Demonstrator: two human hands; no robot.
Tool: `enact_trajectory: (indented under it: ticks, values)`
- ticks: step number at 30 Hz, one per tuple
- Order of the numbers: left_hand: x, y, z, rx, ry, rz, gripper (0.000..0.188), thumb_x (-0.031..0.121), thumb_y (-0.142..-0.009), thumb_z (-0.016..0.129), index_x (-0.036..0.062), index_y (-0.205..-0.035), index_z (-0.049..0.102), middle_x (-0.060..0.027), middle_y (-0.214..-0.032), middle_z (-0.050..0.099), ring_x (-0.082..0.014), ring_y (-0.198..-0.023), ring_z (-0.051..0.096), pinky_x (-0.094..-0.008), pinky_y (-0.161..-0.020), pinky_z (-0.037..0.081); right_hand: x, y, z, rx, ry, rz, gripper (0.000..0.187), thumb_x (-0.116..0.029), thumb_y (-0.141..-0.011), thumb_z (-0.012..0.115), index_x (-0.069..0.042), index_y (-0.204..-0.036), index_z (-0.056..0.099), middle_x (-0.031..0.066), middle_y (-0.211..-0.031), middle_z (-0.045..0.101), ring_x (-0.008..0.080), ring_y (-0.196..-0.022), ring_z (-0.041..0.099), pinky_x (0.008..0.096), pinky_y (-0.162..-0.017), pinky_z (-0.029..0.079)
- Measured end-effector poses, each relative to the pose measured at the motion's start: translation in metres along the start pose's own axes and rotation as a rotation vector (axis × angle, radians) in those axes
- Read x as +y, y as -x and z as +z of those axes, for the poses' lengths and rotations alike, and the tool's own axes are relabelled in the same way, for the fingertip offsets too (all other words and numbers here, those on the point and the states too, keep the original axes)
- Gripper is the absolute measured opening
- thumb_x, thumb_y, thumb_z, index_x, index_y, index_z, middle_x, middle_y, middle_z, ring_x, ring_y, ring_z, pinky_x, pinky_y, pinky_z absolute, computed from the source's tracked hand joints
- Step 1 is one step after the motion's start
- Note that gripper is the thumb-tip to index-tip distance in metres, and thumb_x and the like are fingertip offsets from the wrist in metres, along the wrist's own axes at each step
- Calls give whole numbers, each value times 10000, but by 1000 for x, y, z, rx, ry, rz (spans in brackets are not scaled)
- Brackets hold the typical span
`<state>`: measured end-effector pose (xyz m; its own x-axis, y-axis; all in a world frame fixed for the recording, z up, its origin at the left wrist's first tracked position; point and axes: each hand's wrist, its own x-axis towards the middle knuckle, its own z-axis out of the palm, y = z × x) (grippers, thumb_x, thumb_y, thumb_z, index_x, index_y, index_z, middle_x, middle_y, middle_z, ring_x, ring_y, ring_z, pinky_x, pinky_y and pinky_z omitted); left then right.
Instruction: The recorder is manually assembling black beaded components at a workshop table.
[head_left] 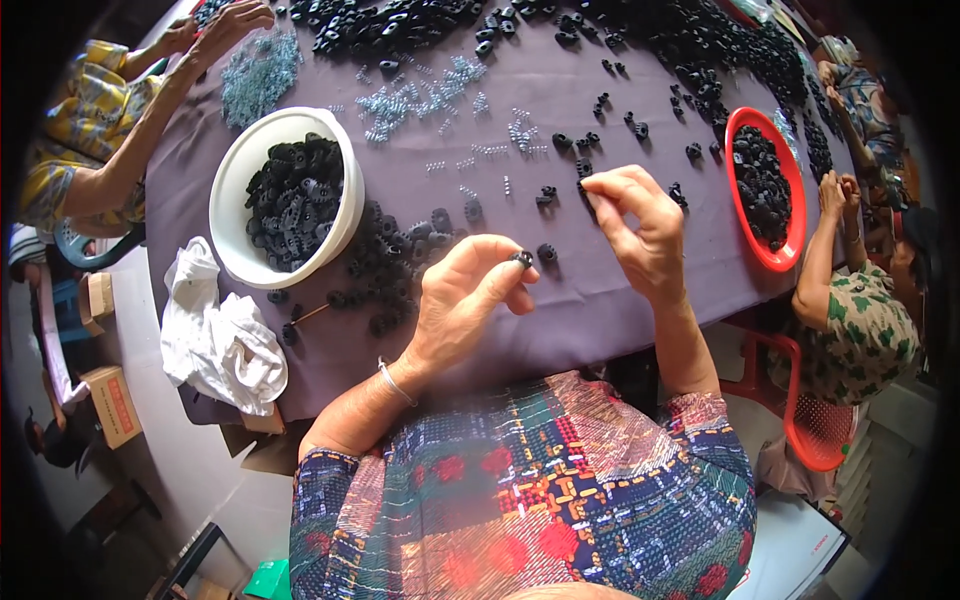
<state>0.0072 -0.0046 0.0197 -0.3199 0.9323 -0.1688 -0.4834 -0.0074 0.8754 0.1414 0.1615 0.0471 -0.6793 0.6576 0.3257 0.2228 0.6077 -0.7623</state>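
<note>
A small black part (522, 258) is pinched between the thumb and forefinger of a worker's left hand (455, 300), over the near edge of a cloth-covered table (610, 310). The right hand (642, 230) brings thumb and forefinger close together at a dark piece (584, 170); whether it is gripped cannot be told. A loose black part (546, 253) lies between the hands. Scattered parts (390, 250) crowd the space between the left hand and a filled white bowl (228, 190) by the left edge. A white cloth (225, 345) bunches at the near left corner; a red basket (782, 262) stands by the right edge. Metal springs (425, 95) lie toward the far edge.
</note>
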Motion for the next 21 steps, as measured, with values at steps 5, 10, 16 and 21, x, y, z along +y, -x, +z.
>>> enact_trajectory:
  ticks: [5, 10, 16, 21]
  values:
    - [-2, 0, 2, -26, -24, -6, 161, 51, -926, 558, -20, -1070, 551, -102, -889, 653, -139, -706, 636, -258, -647, 529, 23, -19, 14, -75, 348, -264, 106, -5, -766, 650, -27, -870, 642, 85, -833, 603, 251, -789, 596, 335, -709, 478]
    - [0, -1, 0, 2, -6, -7, 164, 46, -923, 561, -22, -1072, 552, -103, -888, 653, -137, -705, 635, -258, -646, 529, 32, -24, 23, -212, 492, -210, 94, -101, -760, 673, -76, -843, 637, 37, -834, 584, 232, -836, 559, 358, -707, 414]
    - [1, 1, 1, 9, -14, -16, 164, 37, -919, 564, -23, -1072, 553, -103, -886, 652, -136, -704, 634, -258, -645, 530, 32, -26, 25, -276, 538, -277, 140, -107, -737, 678, -90, -865, 624, 15, -841, 582, 222, -850, 546, 350, -701, 396]
    - [1, 0, 3, 16, -15, -40, 163, 39, -918, 565, -21, -1070, 556, -98, -885, 650, -133, -708, 631, -255, -650, 529, 31, -21, 23, -195, 577, -350, 173, -86, -715, 687, -79, -872, 615, 37, -866, 606, 233, -853, 568, 359, -738, 412]
